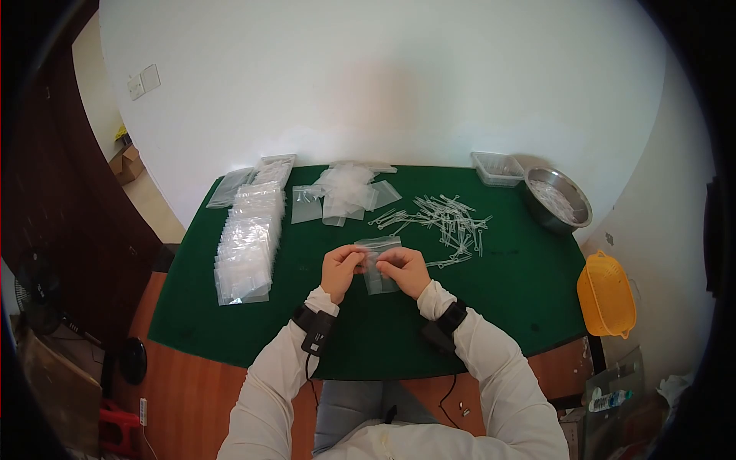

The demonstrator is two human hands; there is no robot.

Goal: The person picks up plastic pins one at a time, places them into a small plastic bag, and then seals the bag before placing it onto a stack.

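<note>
A small clear zip bag [381,283] lies under my fingers at the middle of the green table, its zip edge away from me. My left hand [342,271] is closed in a pinch at the bag's left side. From the right, my right hand [407,271] reaches over the same bag with thumb and fingers pinched on it. Whether something small is also between the fingertips is hidden. Just beyond my right hand is a loose heap of thin whitish sticks with looped ends [452,222]. Flat empty-looking zip bags [346,192] lie piled behind my hands.
On the left, a long overlapping row of filled clear bags [247,249] runs towards a clear plastic tray [277,160]. Another clear tray [497,169] and a steel bowl [558,201] stand at the back right. A yellow basket [606,295] is beyond the right table edge.
</note>
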